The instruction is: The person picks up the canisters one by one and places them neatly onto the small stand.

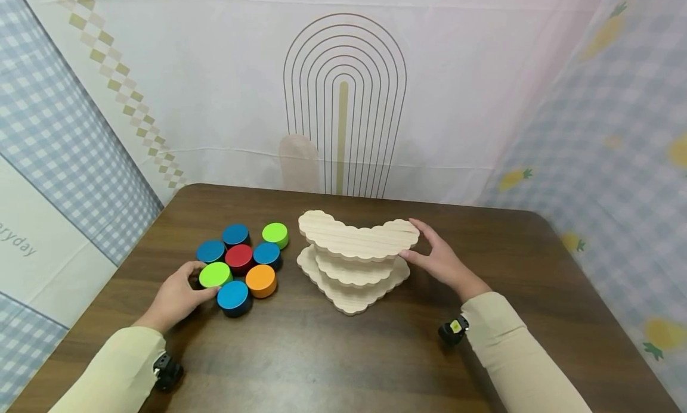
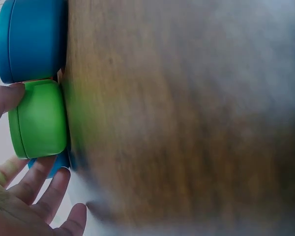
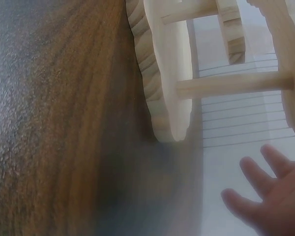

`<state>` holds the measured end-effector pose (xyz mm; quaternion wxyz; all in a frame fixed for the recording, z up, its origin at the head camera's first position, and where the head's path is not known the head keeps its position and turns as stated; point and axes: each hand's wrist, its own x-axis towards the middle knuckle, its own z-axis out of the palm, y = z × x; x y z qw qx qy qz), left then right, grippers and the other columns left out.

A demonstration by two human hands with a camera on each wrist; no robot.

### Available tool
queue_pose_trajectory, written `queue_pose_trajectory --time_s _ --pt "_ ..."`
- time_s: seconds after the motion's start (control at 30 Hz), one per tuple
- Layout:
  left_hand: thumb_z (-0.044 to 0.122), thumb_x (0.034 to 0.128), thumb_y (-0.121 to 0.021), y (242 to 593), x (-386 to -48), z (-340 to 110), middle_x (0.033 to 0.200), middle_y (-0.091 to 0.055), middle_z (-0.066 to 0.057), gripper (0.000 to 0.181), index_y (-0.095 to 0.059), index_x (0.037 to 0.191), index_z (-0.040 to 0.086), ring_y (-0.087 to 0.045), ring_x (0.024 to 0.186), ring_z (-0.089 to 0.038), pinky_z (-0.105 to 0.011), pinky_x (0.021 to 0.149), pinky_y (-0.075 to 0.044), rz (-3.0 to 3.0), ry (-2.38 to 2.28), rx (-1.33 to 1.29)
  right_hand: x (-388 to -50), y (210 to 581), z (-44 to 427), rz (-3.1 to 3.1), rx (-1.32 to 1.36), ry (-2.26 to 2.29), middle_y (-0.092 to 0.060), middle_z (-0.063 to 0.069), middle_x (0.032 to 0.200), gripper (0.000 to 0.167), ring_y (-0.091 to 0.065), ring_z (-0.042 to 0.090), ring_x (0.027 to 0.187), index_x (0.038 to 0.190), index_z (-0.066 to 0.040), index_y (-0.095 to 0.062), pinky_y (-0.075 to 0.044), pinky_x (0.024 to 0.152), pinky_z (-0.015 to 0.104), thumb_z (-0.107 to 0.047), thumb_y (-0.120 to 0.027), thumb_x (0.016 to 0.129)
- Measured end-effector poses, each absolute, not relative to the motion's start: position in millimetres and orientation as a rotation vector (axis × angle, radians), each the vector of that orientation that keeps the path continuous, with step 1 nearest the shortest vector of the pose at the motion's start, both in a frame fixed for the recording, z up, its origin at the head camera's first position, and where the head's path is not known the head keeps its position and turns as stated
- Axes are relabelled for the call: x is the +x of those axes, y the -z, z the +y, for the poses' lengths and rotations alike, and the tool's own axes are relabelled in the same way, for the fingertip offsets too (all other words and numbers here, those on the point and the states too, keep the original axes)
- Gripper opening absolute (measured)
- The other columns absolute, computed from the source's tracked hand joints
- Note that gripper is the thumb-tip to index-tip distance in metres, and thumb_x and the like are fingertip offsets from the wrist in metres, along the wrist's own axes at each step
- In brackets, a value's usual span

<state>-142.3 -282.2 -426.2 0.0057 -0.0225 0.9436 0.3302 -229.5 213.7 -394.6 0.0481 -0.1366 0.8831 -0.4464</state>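
My left hand [image 1: 174,295] holds a light green round tin [image 1: 215,275] between thumb and fingers, at the near left of a cluster of tins. The left wrist view shows the thumb on one side of the green tin [image 2: 39,119] and fingertips on the other. My right hand [image 1: 444,263] touches the right end of the top tier of a scalloped wooden stand [image 1: 358,240], thumb and index finger at its edge. In the right wrist view the other fingers of the hand [image 3: 278,196] are spread below the stand, whose tiers are joined by a wooden post [image 3: 236,85].
Around the held tin stand a red tin [image 1: 239,258], an orange tin [image 1: 261,280], several blue tins [image 1: 234,297] and another green tin [image 1: 275,234]. All are left of the stand on the brown table [image 1: 333,365]. A patterned cloth [image 1: 225,91] hangs behind.
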Motion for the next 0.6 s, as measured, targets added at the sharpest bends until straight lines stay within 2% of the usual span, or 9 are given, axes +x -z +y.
queue_pose_trajectory --time_s 0.3,0.6 --pt "0.028 0.0846 -0.073 425.5 -140.6 -282.8 0.123 -0.049 -0.034 0.07 -0.039 0.13 -0.014 -0.049 0.105 -0.043 -0.056 0.089 -0.043 2.944 -1.086 -0.104 -229.2 394.8 213.4 2.678 -0.411 1.388 -0.026 0.015 0.156 0.081 -0.022 0.04 0.142 0.152 -0.015 -0.026 -0.021 0.108 0.065 -0.035 -0.07 0.088" --pt "0.022 0.0851 -0.071 413.9 -136.4 -281.5 0.124 -0.048 -0.031 0.063 -0.04 0.129 -0.012 -0.046 0.109 -0.042 -0.058 0.091 -0.04 3.039 -1.146 -0.074 -228.7 394.8 212.6 2.668 -0.418 1.416 -0.035 0.017 0.149 0.08 -0.034 0.037 0.134 0.152 -0.014 -0.026 -0.026 0.106 0.064 -0.032 -0.071 0.088"
